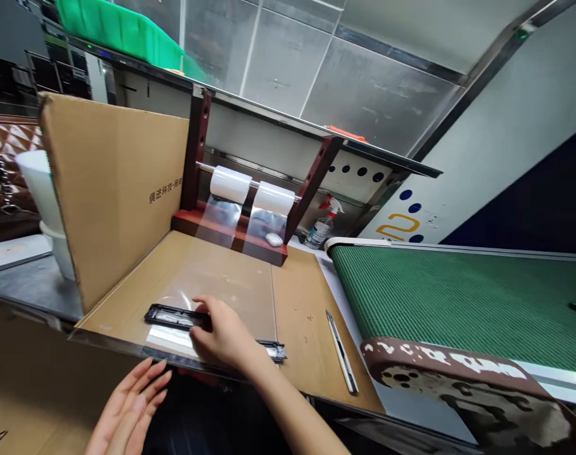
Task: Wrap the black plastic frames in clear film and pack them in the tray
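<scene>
My right hand (224, 335) grips the right end of a long, narrow black plastic frame (172, 316), thumb on the near side and fingers over the far side. The frame lies at the near part of a cardboard sheet, over clear film (222, 278). A black end piece (275, 351) shows to the right of my wrist; whether it belongs to the same part is hidden by my hand. A shiny white strip (172, 339) lies just below the frame. My left hand (135, 404) hangs in front of the table edge, fingers extended, holding nothing.
Two rolls of clear film (231, 184) hang on a rod in a dark red stand. A cutter knife (342, 354) lies on the right. Beyond are a spray bottle (322, 229) and green conveyor belt (458, 297). A cardboard panel (117, 183) stands on the left.
</scene>
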